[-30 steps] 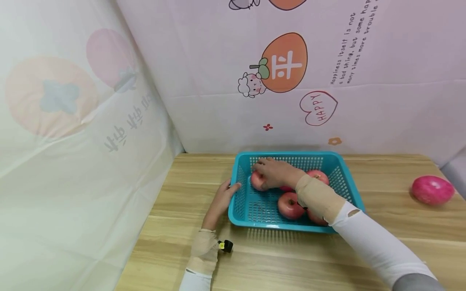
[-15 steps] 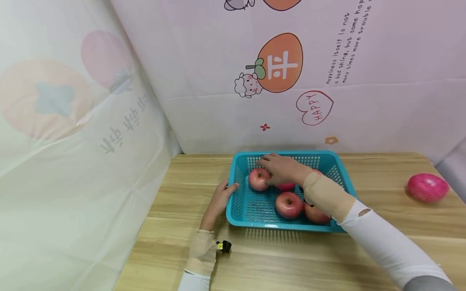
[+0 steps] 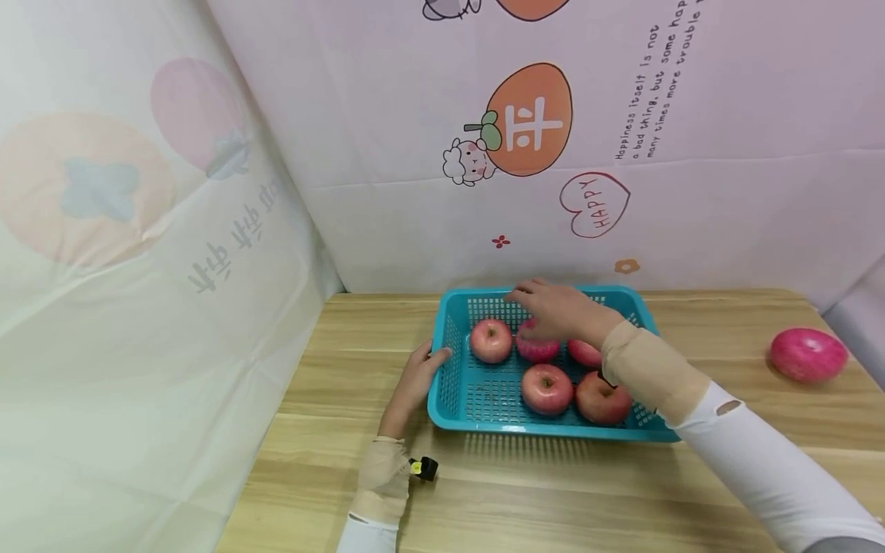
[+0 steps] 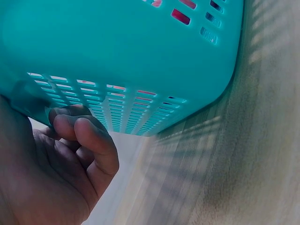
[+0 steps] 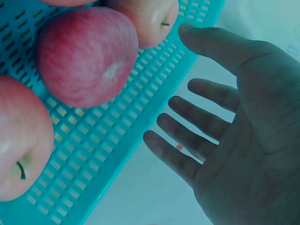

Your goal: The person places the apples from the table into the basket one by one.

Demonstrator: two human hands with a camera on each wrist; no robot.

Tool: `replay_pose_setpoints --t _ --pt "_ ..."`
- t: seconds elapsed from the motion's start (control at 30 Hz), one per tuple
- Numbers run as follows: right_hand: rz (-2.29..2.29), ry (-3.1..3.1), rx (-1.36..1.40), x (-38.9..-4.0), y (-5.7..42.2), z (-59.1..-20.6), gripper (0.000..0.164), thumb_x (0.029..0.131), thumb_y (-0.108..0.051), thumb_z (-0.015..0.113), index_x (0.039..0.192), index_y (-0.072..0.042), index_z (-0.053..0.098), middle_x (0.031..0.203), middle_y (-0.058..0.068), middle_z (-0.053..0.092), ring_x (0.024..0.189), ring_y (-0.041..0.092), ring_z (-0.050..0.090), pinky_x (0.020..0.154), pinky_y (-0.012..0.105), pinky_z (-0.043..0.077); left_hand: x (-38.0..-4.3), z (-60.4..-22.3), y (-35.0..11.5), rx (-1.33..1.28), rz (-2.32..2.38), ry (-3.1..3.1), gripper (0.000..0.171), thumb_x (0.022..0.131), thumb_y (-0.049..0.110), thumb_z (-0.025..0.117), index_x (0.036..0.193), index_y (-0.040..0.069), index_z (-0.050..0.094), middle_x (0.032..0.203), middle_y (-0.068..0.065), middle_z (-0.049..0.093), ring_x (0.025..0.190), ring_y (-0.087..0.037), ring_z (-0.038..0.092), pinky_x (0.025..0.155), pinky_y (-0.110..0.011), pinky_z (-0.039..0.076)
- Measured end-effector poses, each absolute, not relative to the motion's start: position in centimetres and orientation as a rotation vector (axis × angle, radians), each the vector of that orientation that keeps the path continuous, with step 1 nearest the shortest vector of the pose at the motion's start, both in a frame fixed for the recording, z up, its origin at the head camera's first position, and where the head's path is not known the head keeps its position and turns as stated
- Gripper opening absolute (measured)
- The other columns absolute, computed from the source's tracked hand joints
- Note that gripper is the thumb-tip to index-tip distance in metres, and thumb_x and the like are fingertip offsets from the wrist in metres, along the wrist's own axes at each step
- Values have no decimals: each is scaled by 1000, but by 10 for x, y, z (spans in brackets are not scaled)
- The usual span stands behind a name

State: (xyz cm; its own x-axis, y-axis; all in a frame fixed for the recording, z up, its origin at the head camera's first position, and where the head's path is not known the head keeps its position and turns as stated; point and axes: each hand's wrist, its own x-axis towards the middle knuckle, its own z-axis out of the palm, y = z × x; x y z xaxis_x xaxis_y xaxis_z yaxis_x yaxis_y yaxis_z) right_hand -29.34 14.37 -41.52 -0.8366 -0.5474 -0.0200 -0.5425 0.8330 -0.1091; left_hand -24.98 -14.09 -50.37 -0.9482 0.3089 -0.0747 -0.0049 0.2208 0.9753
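A turquoise plastic basket point(image 3: 553, 432) stands on the wooden table, with several red apples in it. One apple point(image 3: 492, 342) lies at the back left, and a deeper pink, streaked fruit point(image 3: 535, 350) sits beside it. Two more apples lie in front, including a pale-red apple point(image 3: 547, 390). My left hand point(image 3: 413, 382) grips the basket's left rim, thumb over the inside, with curled fingers point(image 4: 96, 140) outside in the left wrist view. My right hand point(image 3: 563, 311) hovers over the back of the basket. In the right wrist view its fingers point(image 5: 187, 124) are spread, holding nothing.
A bright pink oval fruit point(image 3: 807, 355) lies alone on the table to the right. Behind the basket rises a white cloth point(image 3: 387, 230) with printed drawings. Another cloth wall point(image 3: 124, 346) runs along the left side.
My right hand has let go of the back-left apple and moved right and back, uncovering the pink fruit and the front apples. The left hand stays on the rim.
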Motion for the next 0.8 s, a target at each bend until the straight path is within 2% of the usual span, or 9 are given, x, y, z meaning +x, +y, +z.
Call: replay_pose_setpoints --t 0.33,0.8 --pt "-172 3008 -851 -294 168 -410 63 84 -40 74 139 -18 53 142 9 50 133 31 45 103 55 45 -246 -498 -140 280 1788 2263 50 104 30 46 148 7 42 134 -26 56 115 -39 62 89 -43 56" --pt "-206 3036 -794 -291 206 -409 63 82 -37 76 137 -13 54 140 15 52 131 38 45 105 60 40 -245 -498 -140 274 1805 2234 50 104 30 46 148 7 41 135 -27 55 117 -41 61 89 -43 56"
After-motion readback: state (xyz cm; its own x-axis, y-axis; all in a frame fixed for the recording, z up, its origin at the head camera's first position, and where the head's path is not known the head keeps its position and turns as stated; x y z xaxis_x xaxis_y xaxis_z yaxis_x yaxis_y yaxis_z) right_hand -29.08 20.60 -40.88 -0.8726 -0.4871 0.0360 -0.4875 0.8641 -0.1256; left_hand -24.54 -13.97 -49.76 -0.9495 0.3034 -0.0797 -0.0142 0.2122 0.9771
